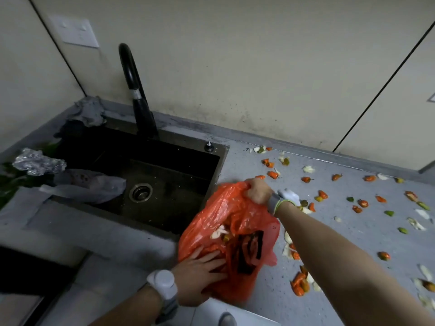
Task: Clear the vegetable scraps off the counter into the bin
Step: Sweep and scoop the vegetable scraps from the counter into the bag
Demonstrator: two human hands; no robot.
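Many scraps [362, 203] are lying at three o'clock from the orange bag [219, 208]; right hand [257, 190] is gripping its rim, left hand [200, 276] pressing flat-fingered, so the limp mouth risks collapsing.

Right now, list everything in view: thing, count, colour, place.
thin orange plastic bag: one, orange, at counter edge right of sink, scraps inside
cut vegetable scraps: many, orange, green, whitish, scattered right of bag
speckled grey counter: one, grey, around sink
dark rectangular sink: one, black, left of bag
curved black tap: one, black, behind sink
clear plastic bag: one, translucent, over sink's left edge
crumpled silvery wrap: one, silver, left of sink
crumpled grey cloth: one, grey, back left corner
white wall plate: one, white, wall upper left
left hand: one, flat on bag's near side
right hand: one, gripping bag's top edge
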